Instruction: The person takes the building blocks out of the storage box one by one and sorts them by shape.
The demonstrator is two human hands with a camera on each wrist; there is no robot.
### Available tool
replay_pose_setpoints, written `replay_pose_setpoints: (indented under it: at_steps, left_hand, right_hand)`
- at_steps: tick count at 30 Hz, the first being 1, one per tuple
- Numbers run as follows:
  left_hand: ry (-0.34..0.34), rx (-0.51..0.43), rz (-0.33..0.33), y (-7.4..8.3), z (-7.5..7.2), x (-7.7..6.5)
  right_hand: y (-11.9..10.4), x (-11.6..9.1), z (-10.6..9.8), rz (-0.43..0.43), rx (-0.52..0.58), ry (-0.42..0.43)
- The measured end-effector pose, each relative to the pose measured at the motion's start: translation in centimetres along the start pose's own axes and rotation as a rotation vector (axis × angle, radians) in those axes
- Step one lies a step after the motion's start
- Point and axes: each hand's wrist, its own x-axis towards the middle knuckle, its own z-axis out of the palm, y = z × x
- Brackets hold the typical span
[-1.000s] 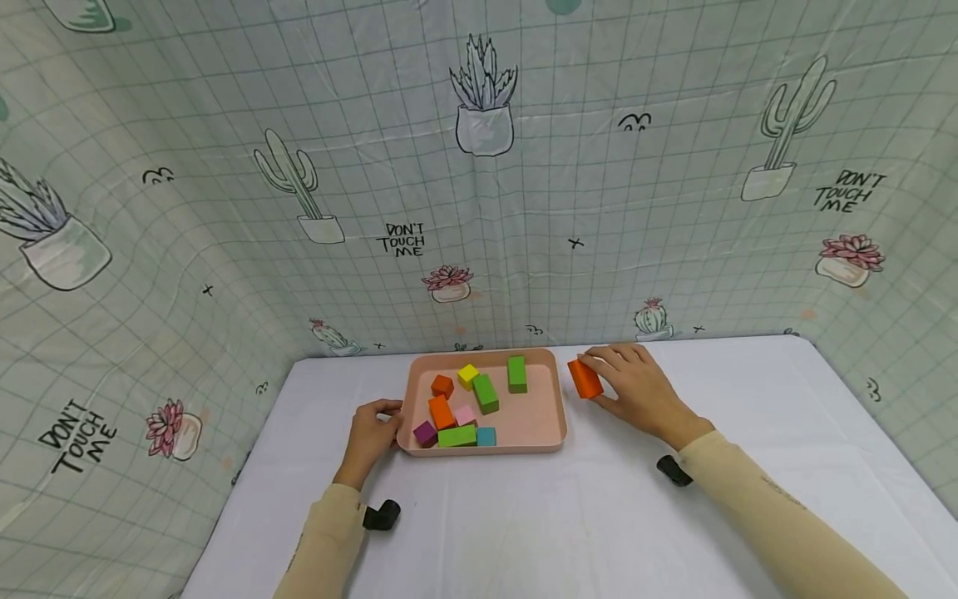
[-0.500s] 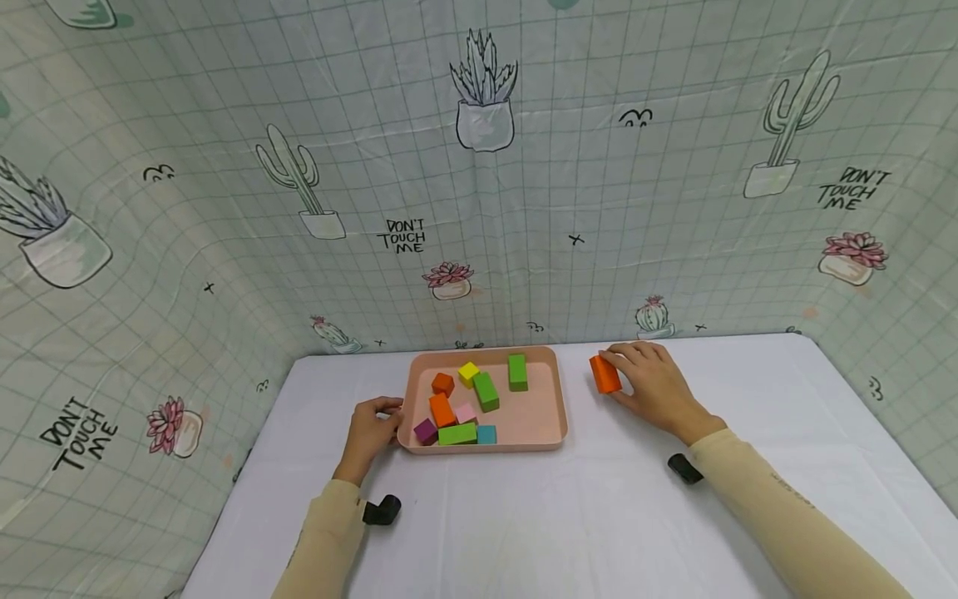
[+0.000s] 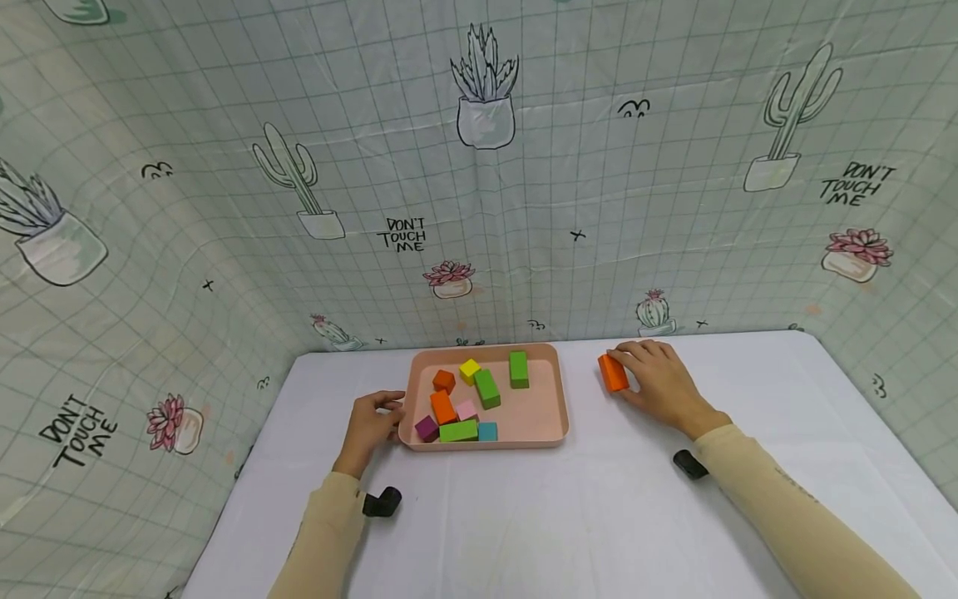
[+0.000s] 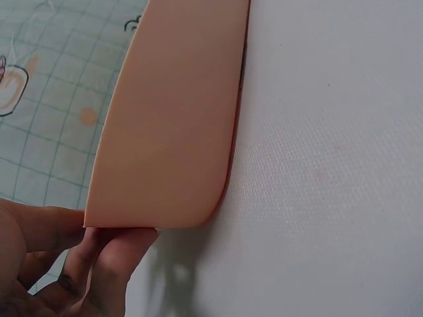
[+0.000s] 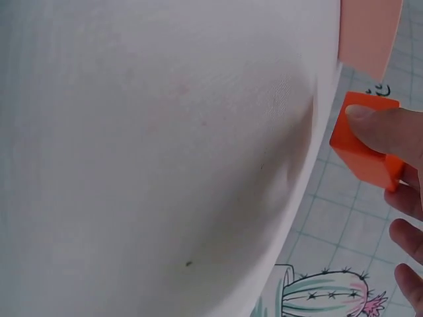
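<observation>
My right hand (image 3: 666, 384) pinches an orange block (image 3: 614, 373) to the right of the tray. In the right wrist view the thumb lies on one face of the orange block (image 5: 367, 148), fingers behind it. At the left end of the pink tray (image 3: 524, 444), my left hand (image 3: 370, 424) touches the outer side with loosely bent fingers. The left wrist view has its fingertips (image 4: 125, 247) right at the tray's (image 4: 165, 119) end wall and rim. Inside lie green blocks (image 3: 519, 370), a yellow cube (image 3: 470, 371), and several orange, pink, purple and blue pieces.
A white cloth (image 3: 509, 516) covers the table under the tray. Close behind its back edge rises a curtain (image 3: 546, 200) printed with grid lines and cacti, which also closes off the left and right sides. Black wrist mounts (image 3: 383, 502) hang by both sleeves.
My right hand has carried the orange block to the right, farther from the tray. The left hand stays by the tray, its fingers slightly shifted. The blocks inside keep their places.
</observation>
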Motion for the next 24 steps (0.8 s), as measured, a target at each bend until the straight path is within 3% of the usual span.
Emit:
replay_pose_setpoints:
  at_steps: [11, 24]
  left_hand:
    - [-0.007, -0.049, -0.044, -0.2, -0.1, 0.0]
    - [-0.02, -0.044, -0.039, -0.1, -0.1, -0.1]
  right_hand:
    - [0.4, 0.4, 0.2, 0.029, 0.003, -0.044]
    - [-0.6, 2.0, 1.1, 0.077, 0.026, -0.146]
